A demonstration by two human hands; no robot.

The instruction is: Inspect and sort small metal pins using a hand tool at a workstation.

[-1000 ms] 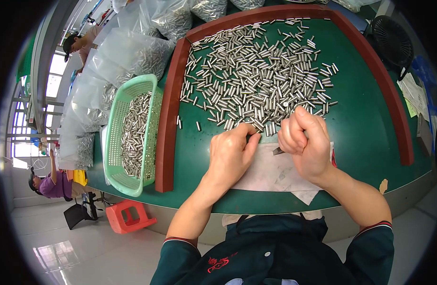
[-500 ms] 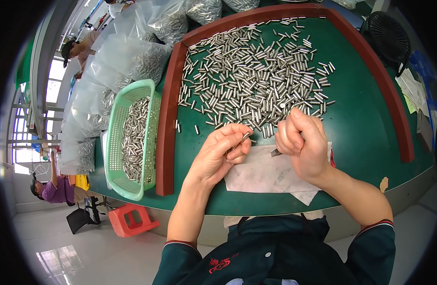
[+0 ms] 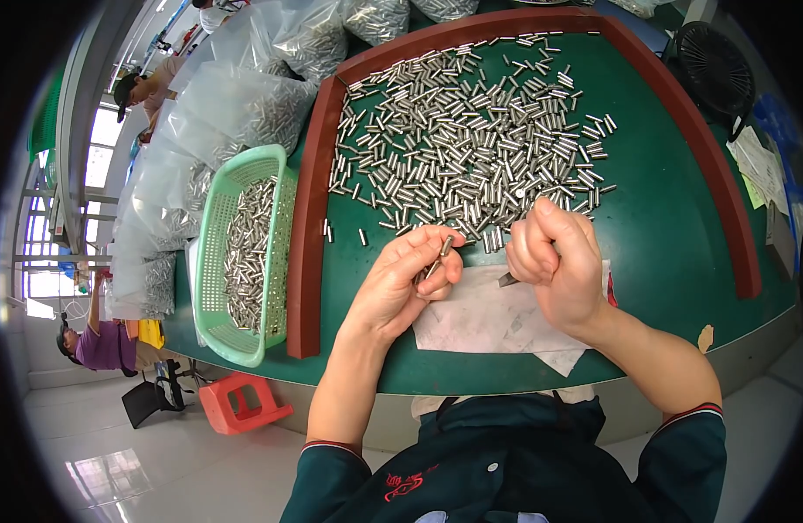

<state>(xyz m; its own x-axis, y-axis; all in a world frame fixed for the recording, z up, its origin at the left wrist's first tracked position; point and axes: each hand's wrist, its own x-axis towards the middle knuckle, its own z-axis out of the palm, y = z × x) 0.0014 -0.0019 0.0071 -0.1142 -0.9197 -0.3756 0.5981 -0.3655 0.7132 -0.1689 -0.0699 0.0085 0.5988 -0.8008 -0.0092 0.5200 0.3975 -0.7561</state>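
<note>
My left hand (image 3: 393, 283) is closed around a few small metal pins, above the near edge of the pin pile. One shiny pin (image 3: 446, 247) stands out between its thumb and fingertips, tilted upward. My right hand (image 3: 558, 266) is curled into a fist a little to the right. From under its fingers pokes the dark, flat end of a tool (image 3: 507, 280); the rest is hidden in the palm. Beneath both hands lies a stained whitish cloth (image 3: 471, 327). Just beyond them, loose steel pins (image 3: 471, 144) cover the green tabletop (image 3: 654, 253).
A red-brown raised border (image 3: 307, 253) frames the pins. Left of it stands a green plastic basket (image 3: 211, 288) holding many pins. Clear bags of pins (image 3: 253, 109) line the far left. A black fan (image 3: 714, 70) and papers (image 3: 757, 166) are at right. Co-workers are at left.
The pin in my left fingertips has turned more upright and shows more of its length, as the fingers shifted slightly. My right hand stays in place.
</note>
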